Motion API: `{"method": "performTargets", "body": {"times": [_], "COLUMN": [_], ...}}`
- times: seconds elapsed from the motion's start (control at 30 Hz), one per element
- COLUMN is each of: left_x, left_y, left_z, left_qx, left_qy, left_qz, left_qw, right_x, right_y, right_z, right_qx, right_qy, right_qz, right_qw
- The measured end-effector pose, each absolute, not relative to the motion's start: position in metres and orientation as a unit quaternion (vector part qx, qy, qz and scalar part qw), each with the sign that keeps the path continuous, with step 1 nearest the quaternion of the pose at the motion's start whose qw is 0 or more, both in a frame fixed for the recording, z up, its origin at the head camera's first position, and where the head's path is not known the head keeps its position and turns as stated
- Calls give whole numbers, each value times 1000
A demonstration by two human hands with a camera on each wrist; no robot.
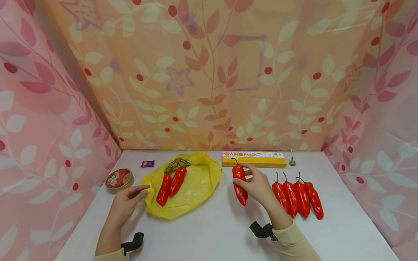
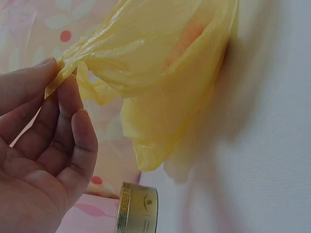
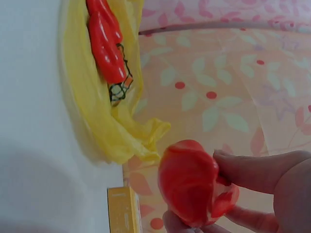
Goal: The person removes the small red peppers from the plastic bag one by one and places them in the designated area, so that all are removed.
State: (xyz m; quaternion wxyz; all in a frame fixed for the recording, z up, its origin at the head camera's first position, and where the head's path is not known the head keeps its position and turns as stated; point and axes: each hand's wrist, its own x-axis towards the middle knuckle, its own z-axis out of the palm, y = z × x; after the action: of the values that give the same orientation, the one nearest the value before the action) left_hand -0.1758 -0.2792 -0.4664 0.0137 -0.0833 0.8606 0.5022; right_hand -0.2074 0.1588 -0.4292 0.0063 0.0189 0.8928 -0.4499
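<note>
At the far left of the white table (image 1: 212, 232) sits a round red-lidded tin (image 1: 119, 179), with a small purple wrapped sweet (image 1: 147, 164) at its 1 o'clock. Your left hand (image 1: 125, 204) lies at the tin's 5 o'clock; its thumb and forefinger pinch the near-left edge of the crumpled yellow plastic bag (image 1: 196, 185), and the left wrist view confirms the film gathered between those fingertips (image 2: 58, 73). Inside the bag lie two glossy red peppers (image 1: 171, 183), side by side, with a dark patterned item just at their 12 o'clock that you cannot identify from these views. Right of the bag, your right hand (image 1: 258, 186) grips a single red pepper with a dark curled stem (image 1: 239, 183), fingers wrapped round its body, stem toward 12 o'clock. A long yellow pasta box (image 1: 254, 159) lies flat at that pepper's 1 o'clock. At your right hand's 3 o'clock, a row of four red peppers (image 1: 298, 197) rests on the table, touching one another.
</note>
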Motion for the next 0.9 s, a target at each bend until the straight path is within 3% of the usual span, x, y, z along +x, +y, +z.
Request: {"method": "performTargets", "body": {"times": [0.9], "left_x": [-176], "left_y": [-281], "left_z": [-467], "left_qx": [-79], "left_qy": [860], "left_qz": [503], "left_qw": [8], "right_x": [-185], "right_y": [223], "right_z": [-459], "right_qx": [39], "right_qy": [938], "right_qz": [-343], "right_qw": [-15]}}
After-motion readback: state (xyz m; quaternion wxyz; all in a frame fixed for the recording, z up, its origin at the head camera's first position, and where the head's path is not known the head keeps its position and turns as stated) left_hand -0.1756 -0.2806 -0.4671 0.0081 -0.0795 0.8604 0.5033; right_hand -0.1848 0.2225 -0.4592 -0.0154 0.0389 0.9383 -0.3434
